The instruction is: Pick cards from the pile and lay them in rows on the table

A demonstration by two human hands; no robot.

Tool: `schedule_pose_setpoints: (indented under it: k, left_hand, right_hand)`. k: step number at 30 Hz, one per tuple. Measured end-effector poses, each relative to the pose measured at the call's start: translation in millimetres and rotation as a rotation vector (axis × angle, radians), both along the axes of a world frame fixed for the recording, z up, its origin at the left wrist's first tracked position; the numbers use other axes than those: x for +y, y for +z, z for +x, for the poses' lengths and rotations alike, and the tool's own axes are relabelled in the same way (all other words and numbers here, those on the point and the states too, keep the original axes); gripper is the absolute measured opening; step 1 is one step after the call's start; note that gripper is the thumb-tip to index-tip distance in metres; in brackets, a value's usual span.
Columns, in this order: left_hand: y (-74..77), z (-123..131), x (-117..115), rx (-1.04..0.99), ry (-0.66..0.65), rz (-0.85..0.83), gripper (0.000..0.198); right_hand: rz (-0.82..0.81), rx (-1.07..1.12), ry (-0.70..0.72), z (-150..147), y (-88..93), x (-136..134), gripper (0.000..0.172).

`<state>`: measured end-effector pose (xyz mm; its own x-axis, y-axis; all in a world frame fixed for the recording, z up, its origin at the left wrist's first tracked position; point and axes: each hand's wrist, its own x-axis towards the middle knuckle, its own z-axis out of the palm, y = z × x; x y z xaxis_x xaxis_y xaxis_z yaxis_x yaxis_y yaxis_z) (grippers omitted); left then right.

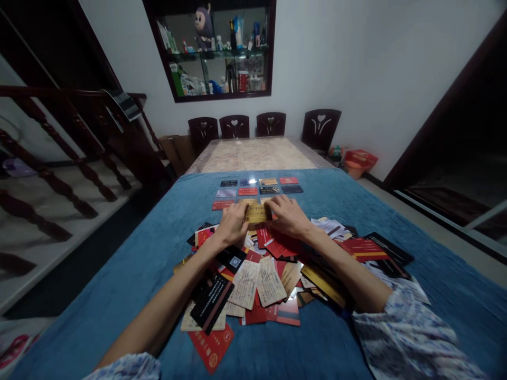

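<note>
Between my two hands I hold a gold plastic card [257, 213] by its short ends. My left hand [233, 222] grips its left end, and my right hand [288, 215] pinches the right end. Just beyond, other cards lie in neat rows, among them a red card [248, 191] and a black card [269, 190]. The front row is partly covered by my fingers. Below my hands spreads a loose pile of mixed cards, with a cream card [271, 281], a black card with a stripe [212, 303] and a red card [212, 345] nearest me.
A blue cloth [158, 232] covers the near part of the table; the bare tabletop [261, 153] shows beyond. Dark chairs [271, 124] stand at the far end. To the left runs a wooden railing [55, 174], and a red bin [358, 161] sits on the floor at right.
</note>
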<state>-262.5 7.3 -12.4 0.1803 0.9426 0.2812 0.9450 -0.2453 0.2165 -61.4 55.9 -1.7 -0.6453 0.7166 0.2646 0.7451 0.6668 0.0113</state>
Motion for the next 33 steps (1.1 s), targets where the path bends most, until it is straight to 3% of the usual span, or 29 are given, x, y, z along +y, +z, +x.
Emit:
schedule_pose_setpoints:
  k: [8, 13, 24, 33]
  left_hand:
    - [16.9, -8, 9, 0.058, 0.000, -0.012, 0.049]
    - [22.2, -20, 26, 0.081, 0.012, -0.030, 0.042]
    - [19.3, -42, 67, 0.145, 0.018, -0.109, 0.043]
    - [9.0, -46, 84, 0.190, 0.039, -0.180, 0.046]
  right_hand:
    - [-0.017, -0.085, 0.069, -2, 14.3, 16, 0.049]
    - [-0.040, -0.099, 0.098, -10, 21.5, 31, 0.037]
    - [-0.125, -0.147, 0.088, -40, 24.7, 63, 0.025]
    - [-0.163, -0.197, 0.071, -55, 14.5, 82, 0.029]
